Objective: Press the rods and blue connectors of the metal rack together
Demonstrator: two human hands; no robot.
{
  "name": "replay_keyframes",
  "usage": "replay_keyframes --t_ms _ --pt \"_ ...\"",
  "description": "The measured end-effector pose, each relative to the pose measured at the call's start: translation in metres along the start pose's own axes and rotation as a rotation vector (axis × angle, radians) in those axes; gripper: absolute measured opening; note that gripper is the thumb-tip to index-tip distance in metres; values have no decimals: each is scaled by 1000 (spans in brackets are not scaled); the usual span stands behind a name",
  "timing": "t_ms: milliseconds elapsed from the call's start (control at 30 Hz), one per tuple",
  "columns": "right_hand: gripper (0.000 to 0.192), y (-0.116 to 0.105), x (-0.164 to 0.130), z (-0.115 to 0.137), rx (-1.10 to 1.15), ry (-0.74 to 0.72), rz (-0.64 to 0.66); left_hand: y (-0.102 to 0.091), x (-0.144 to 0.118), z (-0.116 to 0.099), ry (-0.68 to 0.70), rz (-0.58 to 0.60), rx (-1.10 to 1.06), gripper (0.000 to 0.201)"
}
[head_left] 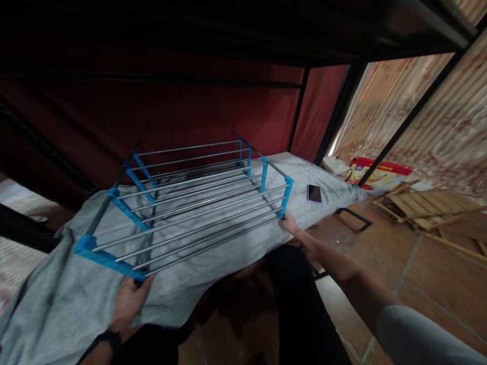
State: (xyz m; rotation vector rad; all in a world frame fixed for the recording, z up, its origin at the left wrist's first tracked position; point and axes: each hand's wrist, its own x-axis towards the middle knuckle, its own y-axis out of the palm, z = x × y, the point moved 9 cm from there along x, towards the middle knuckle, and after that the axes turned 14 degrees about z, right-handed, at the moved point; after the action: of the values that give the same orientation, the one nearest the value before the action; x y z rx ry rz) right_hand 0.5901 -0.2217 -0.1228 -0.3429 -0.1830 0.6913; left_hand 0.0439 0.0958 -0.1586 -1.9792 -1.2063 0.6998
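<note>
Two bare hands hold a folding rack of thin silver metal rods w/ bright blue plastic end brackets (198, 203), one hand at each near corner. The rack lies roughly flat, tilted a little, on a wrinkled grey cloth (213, 274) spread over a low surface, under a dark metal frame w/ dark red fabric behind.

Left hand (127, 301): bottom left of view, palm up toward the rack, wrist bent back, dark band at the wrist. Fingers curl up & around the near-left blue bracket; fingertips go under the bracket, so how tightly they close can't be told. Thumb side rests vs. the bracket's underside.

Right hand (289, 224): arm stretched out long from lower right, grey sleeve at the upper arm, forearm bare, elbow nearly straight. Hand reaches the near-right blue corner piece & touches it at the bottom end. Fingers look pressed together around the bracket tip, but small & dim here; exact grip can't be told.

Beyond the right hand, a dark flat rectangular phone (314, 193) lies on the cloth, near the rack's right side, not touching it. Further right, on the reddish tiled floor: a red & yellow cardboard box (380, 175) and a flat stack of pale wooden slats (426, 205), well apart from both hands.
</note>
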Motion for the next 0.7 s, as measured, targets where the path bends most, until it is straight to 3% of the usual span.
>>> replay_keyframes --t_ms 300,400,500,700 --pt "38 6 26 -31 81 53 73 0 -7 8 -205 70 -275 45" --pt "32 15 35 -47 102 60 104 3 -7 10 -163 72 -395 46" --pt "34 22 39 -56 113 31 141 0 -7 8 -114 51 -296 44" --pt "60 20 50 -67 83 -105 254 -6 -8 2 -56 35 -141 39"
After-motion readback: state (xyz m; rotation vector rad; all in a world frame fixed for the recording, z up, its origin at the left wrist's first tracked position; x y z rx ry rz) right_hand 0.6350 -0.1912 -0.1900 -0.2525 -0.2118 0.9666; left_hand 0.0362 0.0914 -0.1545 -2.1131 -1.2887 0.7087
